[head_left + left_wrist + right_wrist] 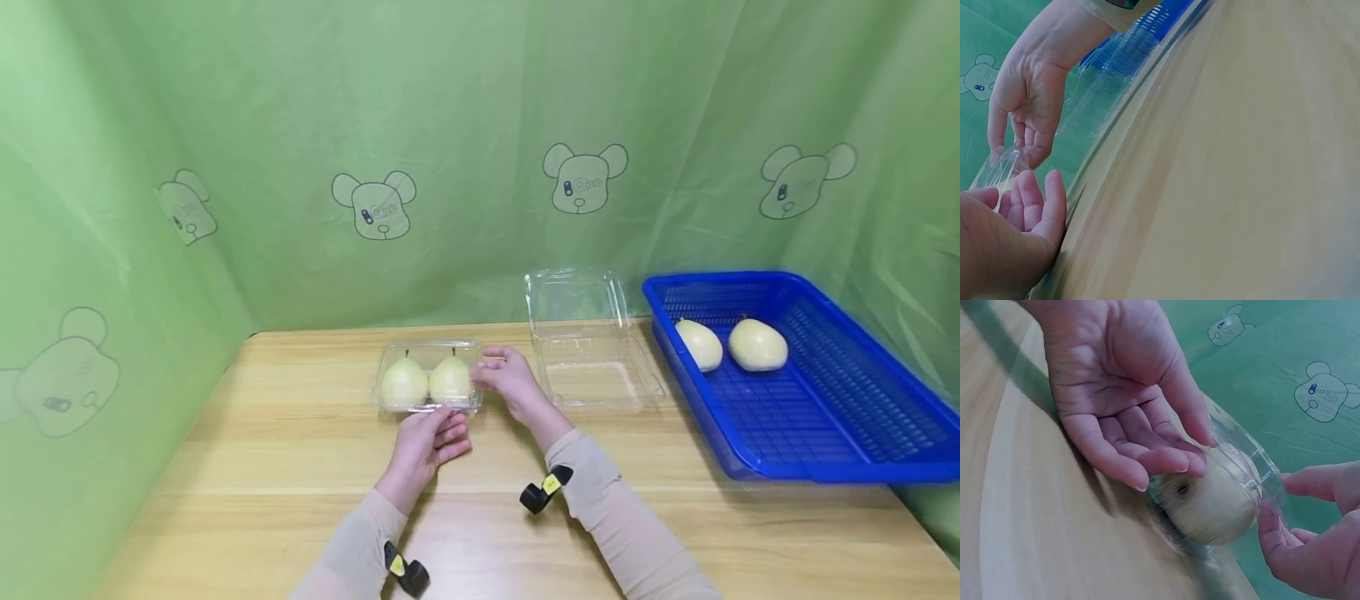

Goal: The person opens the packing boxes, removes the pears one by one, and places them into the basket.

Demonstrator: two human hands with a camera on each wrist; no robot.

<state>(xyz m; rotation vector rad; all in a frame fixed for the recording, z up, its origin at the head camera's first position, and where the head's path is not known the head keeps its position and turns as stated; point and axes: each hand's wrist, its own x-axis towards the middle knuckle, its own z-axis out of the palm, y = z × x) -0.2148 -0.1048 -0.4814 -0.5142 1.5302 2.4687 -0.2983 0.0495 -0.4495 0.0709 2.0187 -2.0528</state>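
A clear plastic clamshell box (380,350) with its lid down sits on the table with two pale yellow pears (405,383) side by side inside, stems up. At its front edge, my left hand (426,446) has the thumb on the rim and bent fingers just below it. The right hand (517,387) pinches the box's right end between thumb and fingers. In the right wrist view a pear (1210,500) shows through the plastic between the right hand (1316,531) and the left hand (1116,394).
A second clear clamshell box (592,375) stands with its lid raised, right of my right hand. Further right, a blue plastic basket (832,425) holds two more pears (757,345). A green curtain (480,125) hangs along the table's (262,450) back edge.
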